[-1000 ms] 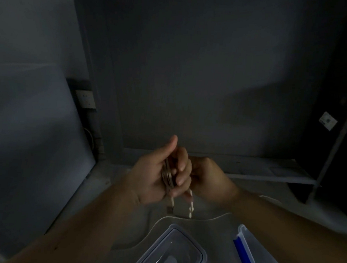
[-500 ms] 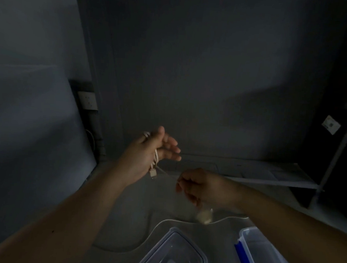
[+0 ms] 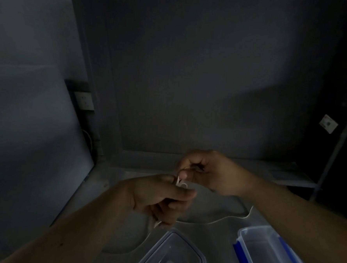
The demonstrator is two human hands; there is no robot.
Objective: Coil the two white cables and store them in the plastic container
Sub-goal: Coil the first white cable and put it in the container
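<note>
Head view, very dark. Left hand (image 3: 160,197) closed around a small bundle of white cable (image 3: 180,182), a loop poking out on top. Right hand (image 3: 212,172) pinching the cable end just beside it. Second white cable (image 3: 224,217) lying loose on the table (image 3: 213,233), near the open plastic container (image 3: 266,257) and its lid (image 3: 173,255). Could go wrong: loose pinch, loops springing open, bundle dropping and tangling with the loose cable.

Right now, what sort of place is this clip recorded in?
Probably a dim, unfinished room or utility corner, not a tidy workspace. Bare grey walls meet at a corner, a wall socket sits low on the left, and a plain concrete-looking ledge runs behind the hands. The work surface looks like rough grey slab.
</note>
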